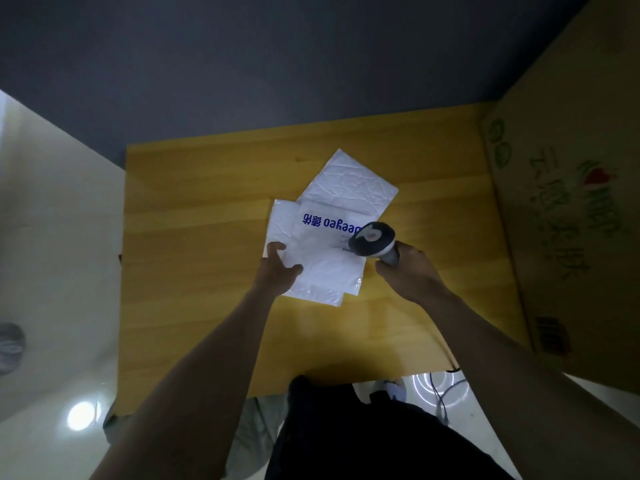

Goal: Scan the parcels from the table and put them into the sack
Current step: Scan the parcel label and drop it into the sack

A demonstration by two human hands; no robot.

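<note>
Your left hand (278, 268) rests with spread fingers on the white parcels (311, 251) overlapping mid-table (194, 271). Your right hand (410, 271) grips a scanner (373, 240) whose head hides the printed label beneath. No sack identifiable.

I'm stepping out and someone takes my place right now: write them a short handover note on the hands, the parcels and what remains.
Left hand: fingers on the near left corner of the top parcel, the white one with blue print.
Right hand: grips the scanner, its head over that parcel's right edge.
A plain white parcel lies partly under it, farther back on the table. Another may lie beneath.
Sack: not in view. A cardboard box stands at right.
Done: cannot tell.
Left: scan these parcels, then sack them.
</note>
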